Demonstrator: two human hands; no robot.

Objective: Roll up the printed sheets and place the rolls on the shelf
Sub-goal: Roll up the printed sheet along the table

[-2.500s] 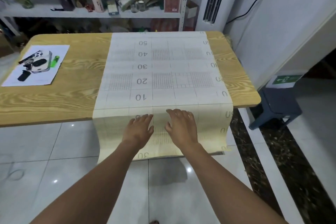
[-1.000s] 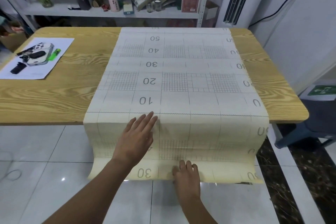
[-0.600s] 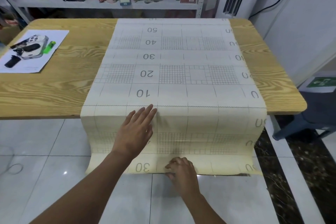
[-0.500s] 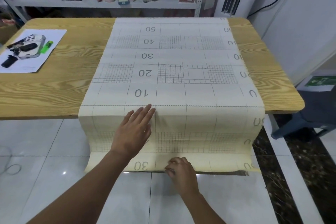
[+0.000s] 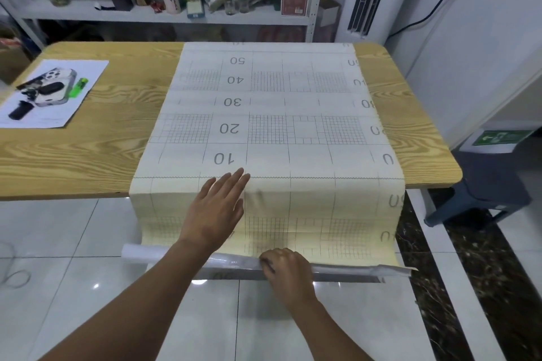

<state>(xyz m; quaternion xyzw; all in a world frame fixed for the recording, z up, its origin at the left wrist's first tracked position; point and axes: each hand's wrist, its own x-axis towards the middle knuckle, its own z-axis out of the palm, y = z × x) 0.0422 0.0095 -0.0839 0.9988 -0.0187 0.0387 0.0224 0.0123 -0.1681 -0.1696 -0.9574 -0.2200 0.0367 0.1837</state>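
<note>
Right hand [image 5: 286,268] curls around the roll [image 5: 346,269], which runs crosswise below the table [image 5: 88,161] edge. Left hand [image 5: 218,211], fingers straight, presses the sheet [image 5: 308,161] above.

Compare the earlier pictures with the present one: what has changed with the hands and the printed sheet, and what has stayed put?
The right hand moved down from the edge of the table to the hanging end of the printed sheet, gripped it and curled it up into a narrow roll. The left hand stayed flat on the sheet; the part on the table did not move.
</note>
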